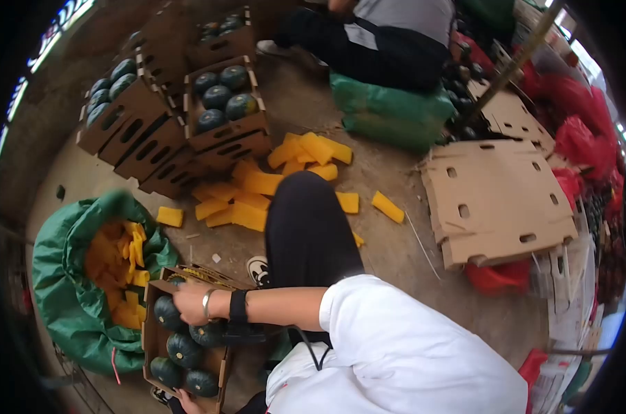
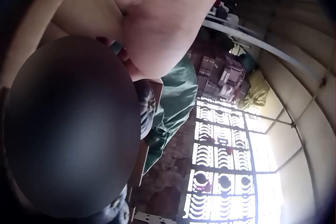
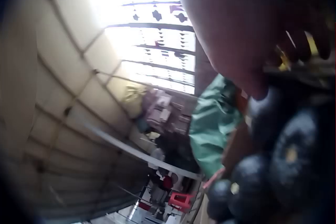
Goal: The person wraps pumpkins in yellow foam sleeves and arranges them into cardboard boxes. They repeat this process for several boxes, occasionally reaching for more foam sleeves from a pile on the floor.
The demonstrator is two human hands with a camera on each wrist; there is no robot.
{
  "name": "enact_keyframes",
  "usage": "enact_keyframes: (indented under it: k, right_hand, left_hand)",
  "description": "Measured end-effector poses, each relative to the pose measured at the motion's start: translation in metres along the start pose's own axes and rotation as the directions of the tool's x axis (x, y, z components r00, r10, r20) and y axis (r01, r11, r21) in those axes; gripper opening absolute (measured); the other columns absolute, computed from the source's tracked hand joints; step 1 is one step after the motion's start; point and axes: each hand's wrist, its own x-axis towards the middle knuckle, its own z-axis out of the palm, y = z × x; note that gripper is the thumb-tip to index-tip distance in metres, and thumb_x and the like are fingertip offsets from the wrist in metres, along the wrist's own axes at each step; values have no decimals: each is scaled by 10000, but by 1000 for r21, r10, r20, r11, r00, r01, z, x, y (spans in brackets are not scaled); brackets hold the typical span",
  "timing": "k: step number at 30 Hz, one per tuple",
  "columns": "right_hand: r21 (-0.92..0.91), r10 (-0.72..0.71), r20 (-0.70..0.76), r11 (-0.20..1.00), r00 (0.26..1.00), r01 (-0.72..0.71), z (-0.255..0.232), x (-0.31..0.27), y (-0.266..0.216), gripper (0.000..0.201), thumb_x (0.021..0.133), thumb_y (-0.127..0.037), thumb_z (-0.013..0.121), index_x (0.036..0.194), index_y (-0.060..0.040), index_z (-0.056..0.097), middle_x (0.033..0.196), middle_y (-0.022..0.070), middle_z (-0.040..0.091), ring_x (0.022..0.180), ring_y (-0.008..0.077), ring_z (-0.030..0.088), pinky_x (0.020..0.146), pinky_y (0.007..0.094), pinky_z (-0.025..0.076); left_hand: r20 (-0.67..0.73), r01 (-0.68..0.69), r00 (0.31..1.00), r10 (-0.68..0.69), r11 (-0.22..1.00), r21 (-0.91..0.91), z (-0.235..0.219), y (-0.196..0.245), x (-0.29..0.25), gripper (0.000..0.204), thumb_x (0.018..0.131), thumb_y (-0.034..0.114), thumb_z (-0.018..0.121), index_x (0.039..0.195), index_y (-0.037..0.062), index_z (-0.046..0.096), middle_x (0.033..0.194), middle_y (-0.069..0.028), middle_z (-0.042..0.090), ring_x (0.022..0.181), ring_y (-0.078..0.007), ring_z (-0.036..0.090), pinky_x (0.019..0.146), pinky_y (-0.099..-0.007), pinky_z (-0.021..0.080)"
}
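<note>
In the head view a cardboard box [image 1: 147, 338] holds several dark green, ribbed kabocha squashes [image 1: 184, 350]. My right hand [image 1: 194, 302], with a bracelet at the wrist, reaches over the box's far end, close above the squashes. Its fingertips are hidden from above; the right wrist view shows the hand [image 3: 241, 29] in shadow, beside a squash [image 3: 294, 155]. At the box's near end, my left hand [image 1: 189, 401] grips the cardboard edge, only partly in frame. The left wrist view shows that hand [image 2: 157, 29] with bent fingers; a dark blurred oval covers much of it.
A green sack [image 1: 64, 297] full of yellow foam-like pieces stands beside the box. More yellow pieces [image 1: 258, 183] lie on the floor. Stacked boxes [image 1: 158, 155] of squashes stand behind. Flat cardboard [image 1: 499, 200] lies at the right. Another person [image 1: 396, 41] sits at the back.
</note>
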Motion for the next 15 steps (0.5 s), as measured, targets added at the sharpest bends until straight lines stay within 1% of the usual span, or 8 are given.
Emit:
enact_keyframes:
  k: [3,4,5,6,7,8,12,15]
  right_hand:
    - [-5,-434,-472,872,767,490,-88,-55,-45,468,765,-165,632,1161,44,497,1072,184,528,938,335,543,836,410,442]
    - [230,-340,-619,784,708,577,-138,-90,-57,385,744,-169,617,1084,1,556,1046,216,556,991,331,537,867,383,433]
    - [5,-339,-763,849,551,528,-173,-124,-45,381,751,-119,608,1109,-8,540,1027,189,569,977,287,570,848,362,455]
    - [48,-123,-857,948,501,314,-191,-155,-26,322,793,-71,577,1107,-9,545,1008,141,595,884,208,602,794,318,483]
    - [275,79,-910,850,408,449,-221,-179,-3,285,844,-83,553,1122,-20,552,1006,102,614,854,138,601,779,270,492]
    - [216,131,-953,927,275,307,-236,-195,41,280,874,-115,545,1137,-19,556,1015,100,625,874,137,597,795,251,487]
    - [121,613,-632,683,475,-721,-180,-308,300,675,726,-383,707,1232,8,491,1166,191,584,1089,314,560,920,369,445]
    - [89,818,-163,569,552,-817,-61,-325,327,1151,583,-479,801,1437,-54,156,1365,271,380,1265,380,385,1049,397,332]
  left_hand:
    - [-65,33,998,-22,984,177,-1,-5,11,489,951,349,448,1291,-3,430,1237,-173,496,1101,-280,502,950,-402,403]
    - [-98,43,995,-21,973,225,-1,-9,11,490,952,349,449,1280,-14,440,1226,-172,505,1090,-276,507,949,-393,401]
    - [-137,51,991,-14,961,272,-4,-12,9,490,954,350,451,1269,-26,450,1215,-171,513,1080,-272,511,947,-383,400]
    - [-177,57,984,0,946,320,-8,-12,8,492,955,350,453,1258,-37,459,1204,-170,521,1069,-268,515,946,-373,399]
    - [-217,65,976,18,928,367,-11,-12,7,494,956,351,454,1247,-49,469,1193,-169,530,1059,-263,519,945,-364,397]
    - [-257,75,966,38,907,414,-15,-11,5,497,958,351,456,1236,-60,479,1182,-168,538,1049,-259,523,943,-354,396]
    - [-241,-9,955,171,832,555,12,4,-15,517,959,365,453,1232,-73,482,1182,-178,535,1038,-259,525,910,-365,424]
    - [-345,217,937,-62,875,432,40,22,-32,520,959,373,446,1227,-71,487,1198,-190,528,1069,-264,520,911,-372,426]
